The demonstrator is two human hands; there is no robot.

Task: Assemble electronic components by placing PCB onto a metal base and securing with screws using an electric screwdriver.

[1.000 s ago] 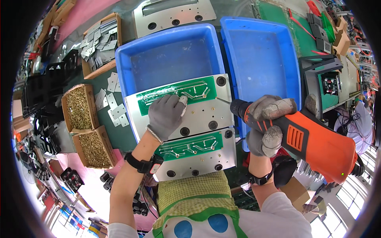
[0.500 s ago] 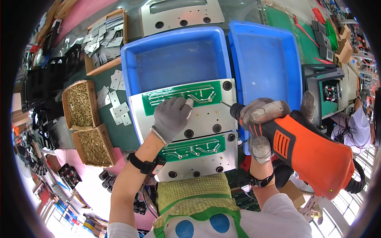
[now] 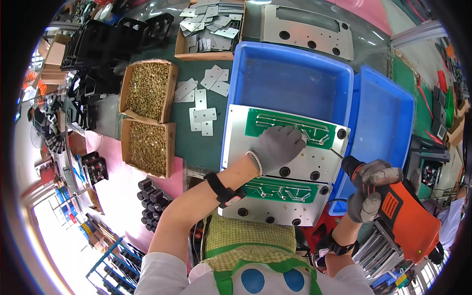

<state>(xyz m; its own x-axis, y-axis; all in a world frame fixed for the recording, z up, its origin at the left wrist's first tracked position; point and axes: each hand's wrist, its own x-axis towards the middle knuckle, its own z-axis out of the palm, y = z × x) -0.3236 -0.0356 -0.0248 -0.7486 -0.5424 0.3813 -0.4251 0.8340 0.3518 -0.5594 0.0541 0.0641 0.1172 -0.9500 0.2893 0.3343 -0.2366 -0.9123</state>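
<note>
My right hand [image 3: 369, 189], in a worn grey glove, is wrapped round an orange and black electric screwdriver [image 3: 410, 221]. Its thin bit reaches left to the lower right corner of a green circuit board [image 3: 255, 126], which lies on a silver metal panel [image 3: 236, 142]. Resting at the middle of that board is my left hand [image 3: 279, 147], also gloved in grey, with its fingers curled together. Whatever the fingertips may pinch is hidden. Nearer to me is a second metal panel [image 3: 255, 211] with another green board [image 3: 280, 191], partly behind my left forearm.
Two blue bins [image 3: 295, 49], [image 3: 386, 83] stand beyond the panels, the far panel overlapping the left bin. Cardboard boxes of small brass-coloured parts [image 3: 172, 93], [image 3: 172, 147] stand left, near loose metal plates [image 3: 204, 115]. A box of plates [image 3: 206, 56] and another panel [image 3: 305, 44] lie farther back.
The whole view has swung left, so everything sits farther right in the picture. Both hands keep about the same place over the far panel, the bit still at the board's corner.
</note>
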